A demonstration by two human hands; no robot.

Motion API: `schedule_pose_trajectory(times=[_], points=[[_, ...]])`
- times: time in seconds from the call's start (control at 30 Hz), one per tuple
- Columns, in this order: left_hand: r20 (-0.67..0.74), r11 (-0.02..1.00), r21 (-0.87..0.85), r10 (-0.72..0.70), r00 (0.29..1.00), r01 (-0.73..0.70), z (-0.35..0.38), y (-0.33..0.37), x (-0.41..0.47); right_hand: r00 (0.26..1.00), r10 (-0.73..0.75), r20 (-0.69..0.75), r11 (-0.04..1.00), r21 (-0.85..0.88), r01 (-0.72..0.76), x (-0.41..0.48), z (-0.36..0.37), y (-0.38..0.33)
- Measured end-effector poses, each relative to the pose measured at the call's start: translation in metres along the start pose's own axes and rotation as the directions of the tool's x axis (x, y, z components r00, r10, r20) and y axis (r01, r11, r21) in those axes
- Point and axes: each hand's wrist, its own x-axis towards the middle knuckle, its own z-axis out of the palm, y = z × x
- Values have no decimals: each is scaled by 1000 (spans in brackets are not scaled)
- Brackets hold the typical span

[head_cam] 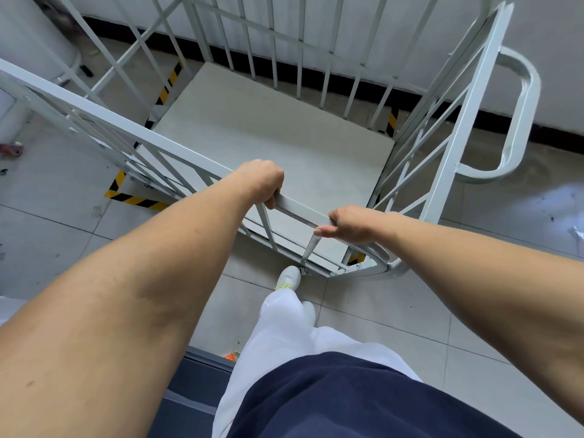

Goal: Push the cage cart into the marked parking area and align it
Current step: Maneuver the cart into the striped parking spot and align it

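Note:
A white metal cage cart (pixel 271 128) with barred sides and an empty grey floor panel stands in front of me, its far side close to the wall. My left hand (pixel 264 181) and my right hand (pixel 350 224) both grip the near top rail (pixel 303 210), a short gap between them. Yellow-and-black floor tape (pixel 134 199) marks the parking area: a corner shows at the cart's near left, a strip (pixel 169 85) runs along its left side, and short pieces (pixel 392 121) show at the far right and under the near right corner (pixel 357 257).
A white wall with a black skirting (pixel 550 131) runs behind the cart. A tubular push handle (pixel 518 115) sticks out on the cart's right side. White equipment (pixel 34 36) stands at the far left. My feet (pixel 289 278) are just behind the cart on pale floor tiles.

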Motion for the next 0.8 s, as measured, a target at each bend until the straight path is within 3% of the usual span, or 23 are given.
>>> schedule_pose_trajectory(times=[0.37, 0.57, 0.8], points=[[23, 1000, -5, -9, 1000, 9, -3, 8, -2, 999, 40, 10, 997, 73, -41, -8, 13, 17], [55, 999, 15, 42, 998, -43, -10, 22, 1, 997, 70, 40, 962, 261, -78, -11, 22, 32], [83, 978, 123, 160, 984, -169, -19, 58, 11, 989, 144, -12, 962, 237, -137, -27, 20, 63]])
